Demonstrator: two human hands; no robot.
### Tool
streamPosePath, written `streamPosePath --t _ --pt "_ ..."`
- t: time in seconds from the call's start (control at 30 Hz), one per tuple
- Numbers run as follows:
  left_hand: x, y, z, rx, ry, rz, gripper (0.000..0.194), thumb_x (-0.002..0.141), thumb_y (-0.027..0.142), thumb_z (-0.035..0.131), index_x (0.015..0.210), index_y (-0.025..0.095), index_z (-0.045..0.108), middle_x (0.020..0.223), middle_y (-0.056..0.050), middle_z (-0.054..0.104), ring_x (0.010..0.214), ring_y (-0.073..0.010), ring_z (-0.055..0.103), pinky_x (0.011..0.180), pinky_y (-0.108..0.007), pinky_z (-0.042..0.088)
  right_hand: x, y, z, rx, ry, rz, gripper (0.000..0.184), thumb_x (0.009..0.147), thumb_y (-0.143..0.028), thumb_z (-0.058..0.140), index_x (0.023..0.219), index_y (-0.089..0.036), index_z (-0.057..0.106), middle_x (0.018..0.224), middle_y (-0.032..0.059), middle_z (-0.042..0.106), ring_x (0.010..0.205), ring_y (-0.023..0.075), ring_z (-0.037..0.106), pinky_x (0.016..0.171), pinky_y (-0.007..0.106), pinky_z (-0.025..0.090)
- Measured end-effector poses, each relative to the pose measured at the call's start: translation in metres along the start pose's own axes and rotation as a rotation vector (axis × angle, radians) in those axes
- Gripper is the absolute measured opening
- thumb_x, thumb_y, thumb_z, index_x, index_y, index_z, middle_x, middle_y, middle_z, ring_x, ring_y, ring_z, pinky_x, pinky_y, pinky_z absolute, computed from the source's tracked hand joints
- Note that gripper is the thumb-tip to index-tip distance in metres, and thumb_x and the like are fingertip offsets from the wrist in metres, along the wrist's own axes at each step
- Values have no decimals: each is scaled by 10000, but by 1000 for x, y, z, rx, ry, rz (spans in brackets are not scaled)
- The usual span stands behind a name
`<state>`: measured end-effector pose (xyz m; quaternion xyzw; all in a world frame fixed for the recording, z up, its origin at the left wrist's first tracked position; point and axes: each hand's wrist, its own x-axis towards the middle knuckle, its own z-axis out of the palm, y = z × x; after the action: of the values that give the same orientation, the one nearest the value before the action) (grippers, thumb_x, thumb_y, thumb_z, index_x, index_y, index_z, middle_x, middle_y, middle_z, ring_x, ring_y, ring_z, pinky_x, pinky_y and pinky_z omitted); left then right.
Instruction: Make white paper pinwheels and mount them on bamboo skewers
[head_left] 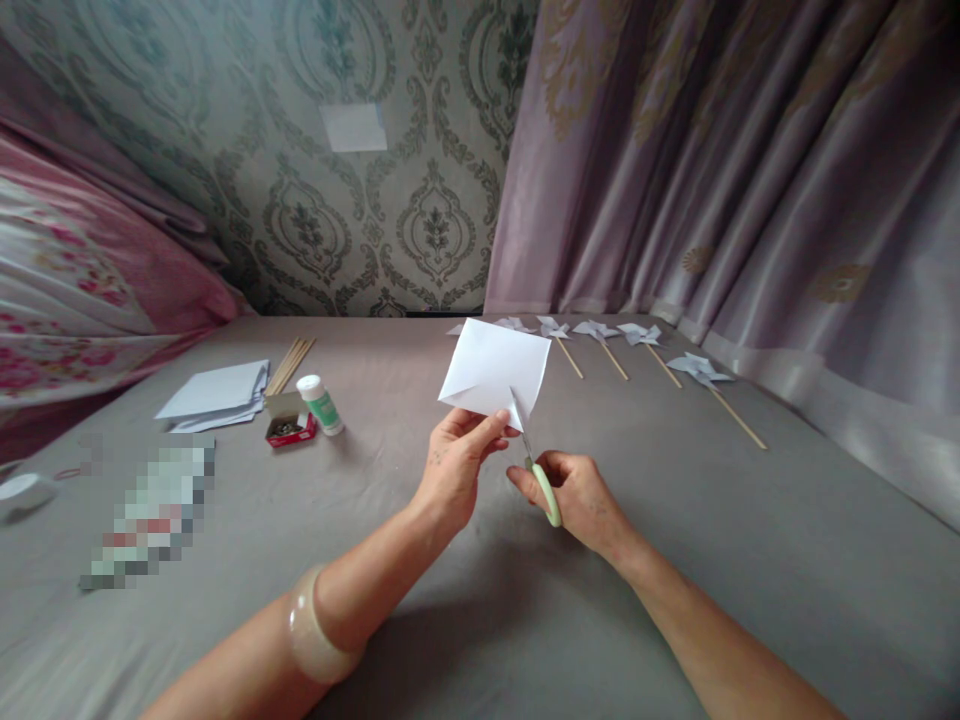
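While one grey cloth (810, 560) spreads below, four plainly visible pinwheels (702, 371) lie rightward, others partly hidden; mid-air, the left hand (454, 460) pinches one white sheet (495, 360), and the right hand (581, 495) grips one pair of scissors (552, 497) at its near corner, apparently cutting, which calls for steady paper.

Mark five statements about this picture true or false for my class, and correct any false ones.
1. The right hand holds scissors. True.
2. The left hand holds a paintbrush. False: it holds white paper.
3. The red box is open. True.
4. Wooden sticks lie beside the paper stack. True.
5. The pinwheels lie left of the paper stack. False: they lie to its right.
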<state>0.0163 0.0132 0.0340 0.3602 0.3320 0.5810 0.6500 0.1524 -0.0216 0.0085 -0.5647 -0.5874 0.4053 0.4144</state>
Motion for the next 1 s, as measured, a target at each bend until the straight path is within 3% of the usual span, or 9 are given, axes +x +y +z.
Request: streamPosePath --t 1.0 --pt "0 1 0 -4 -1 -3 198 619 247 789 766 162 688 706 -6 675 636 -93 614 610 -203 440 -1 -3 1 -13 50 17 469 631 -529 713 483 -197 417 458 -59 366 450 70 298 422 229 261"
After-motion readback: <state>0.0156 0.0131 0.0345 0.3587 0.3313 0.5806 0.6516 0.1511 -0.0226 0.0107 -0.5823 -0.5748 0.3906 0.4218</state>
